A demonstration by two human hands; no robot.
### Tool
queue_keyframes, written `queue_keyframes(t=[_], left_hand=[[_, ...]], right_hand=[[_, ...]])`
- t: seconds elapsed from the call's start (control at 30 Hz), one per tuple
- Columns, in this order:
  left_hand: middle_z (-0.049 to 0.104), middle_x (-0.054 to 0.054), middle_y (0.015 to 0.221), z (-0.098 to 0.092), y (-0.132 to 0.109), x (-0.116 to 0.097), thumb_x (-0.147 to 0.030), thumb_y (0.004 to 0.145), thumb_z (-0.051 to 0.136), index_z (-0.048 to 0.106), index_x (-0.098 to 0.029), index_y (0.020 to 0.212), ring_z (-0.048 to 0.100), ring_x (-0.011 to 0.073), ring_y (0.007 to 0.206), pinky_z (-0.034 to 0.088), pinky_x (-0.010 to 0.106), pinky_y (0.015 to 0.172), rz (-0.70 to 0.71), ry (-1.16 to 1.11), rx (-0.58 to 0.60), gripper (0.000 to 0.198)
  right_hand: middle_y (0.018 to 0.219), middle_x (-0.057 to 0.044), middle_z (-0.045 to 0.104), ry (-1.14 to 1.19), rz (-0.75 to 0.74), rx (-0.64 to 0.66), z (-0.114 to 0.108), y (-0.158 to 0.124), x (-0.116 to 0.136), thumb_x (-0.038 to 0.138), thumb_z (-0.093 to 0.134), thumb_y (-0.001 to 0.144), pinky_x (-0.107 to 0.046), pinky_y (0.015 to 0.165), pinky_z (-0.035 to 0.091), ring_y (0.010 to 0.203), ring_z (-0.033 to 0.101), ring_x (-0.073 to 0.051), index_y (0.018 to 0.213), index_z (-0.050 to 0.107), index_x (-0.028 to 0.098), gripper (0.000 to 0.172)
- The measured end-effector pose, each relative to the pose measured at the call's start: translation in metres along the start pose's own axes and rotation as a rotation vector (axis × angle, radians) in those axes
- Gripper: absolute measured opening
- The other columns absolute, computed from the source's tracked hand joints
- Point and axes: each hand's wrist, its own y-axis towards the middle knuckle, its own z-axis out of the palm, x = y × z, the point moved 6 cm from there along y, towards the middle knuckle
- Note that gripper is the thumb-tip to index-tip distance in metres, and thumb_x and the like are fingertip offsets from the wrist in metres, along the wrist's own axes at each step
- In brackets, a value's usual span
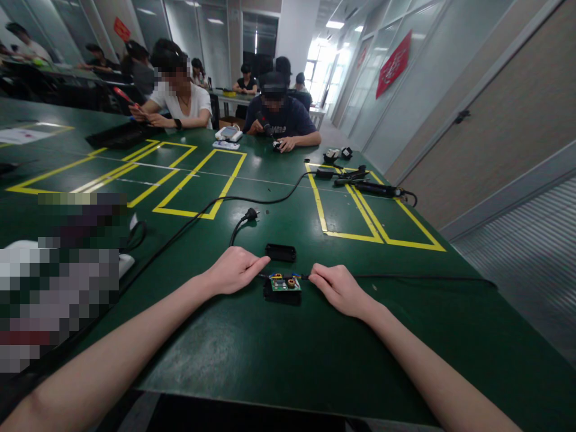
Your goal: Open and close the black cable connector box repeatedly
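Between my hands a small green circuit board [279,284] with a copper coil hangs on its wires, just over one half of a black plastic case [282,297]. My left hand [236,270] is closed on the black cable at the board's left side; this cable seems to run under the hand to a plug [250,216]. On the other side my right hand [338,288] pinches a second black cable [418,277], which trails right across the table. The other case half [281,252], hollow side up, lies just beyond the board.
Yellow tape rectangles [324,233] mark the green table. A long black cable [229,198] curves across it to black tools [360,180] at the back right. Two people sit opposite, near a black tray [117,135] and a white device [228,133]. A blurred area covers the left edge.
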Motion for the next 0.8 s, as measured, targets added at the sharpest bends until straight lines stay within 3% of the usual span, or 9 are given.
queue_keyframes(t=[0.13, 0.43, 0.63, 0.8], left_hand=[[0.029, -0.004, 0.047, 0.0025, -0.0004, -0.0002, -0.042, 0.109, 0.033, 0.030, -0.019, 0.053, 0.028, 0.0100, 0.043, 0.020, 0.031, 0.055, 0.003, -0.027, 0.041, 0.061], [0.036, -0.003, 0.043, 0.0058, -0.0008, -0.0033, -0.039, 0.108, 0.036, 0.037, -0.019, 0.050, 0.031, 0.0106, 0.041, 0.020, 0.031, 0.054, 0.020, 0.010, 0.078, 0.062], [0.050, 0.000, 0.046, 0.0061, 0.0007, -0.0085, -0.038, 0.107, 0.041, 0.050, -0.018, 0.052, 0.042, 0.0127, 0.043, 0.021, 0.030, 0.054, 0.042, 0.176, 0.134, 0.059], [0.056, 0.002, 0.050, 0.0020, 0.0034, -0.0066, -0.039, 0.105, 0.044, 0.060, -0.019, 0.060, 0.051, 0.0162, 0.047, 0.023, 0.030, 0.053, -0.025, 0.301, 0.096, 0.052]], right_hand=[[0.058, 0.002, 0.051, -0.017, -0.047, 0.032, 0.0051, -0.0006, 0.0089, 0.045, 0.034, 0.109, -0.026, 0.056, 0.030, 0.050, 0.048, -0.013, 0.073, 0.050, 0.022, 0.045], [0.057, 0.003, 0.047, -0.002, -0.021, 0.047, 0.0053, -0.0012, 0.0076, 0.045, 0.038, 0.108, -0.027, 0.057, 0.028, 0.050, 0.045, -0.012, 0.069, 0.047, 0.022, 0.046], [0.056, 0.003, 0.047, -0.001, -0.026, 0.044, 0.0065, 0.0000, 0.0049, 0.047, 0.045, 0.106, -0.025, 0.056, 0.028, 0.049, 0.042, -0.011, 0.064, 0.046, 0.021, 0.050], [0.058, 0.001, 0.052, -0.051, -0.021, -0.012, 0.0036, 0.0009, 0.0047, 0.047, 0.045, 0.107, -0.026, 0.056, 0.031, 0.053, 0.048, -0.012, 0.061, 0.047, 0.021, 0.053]])
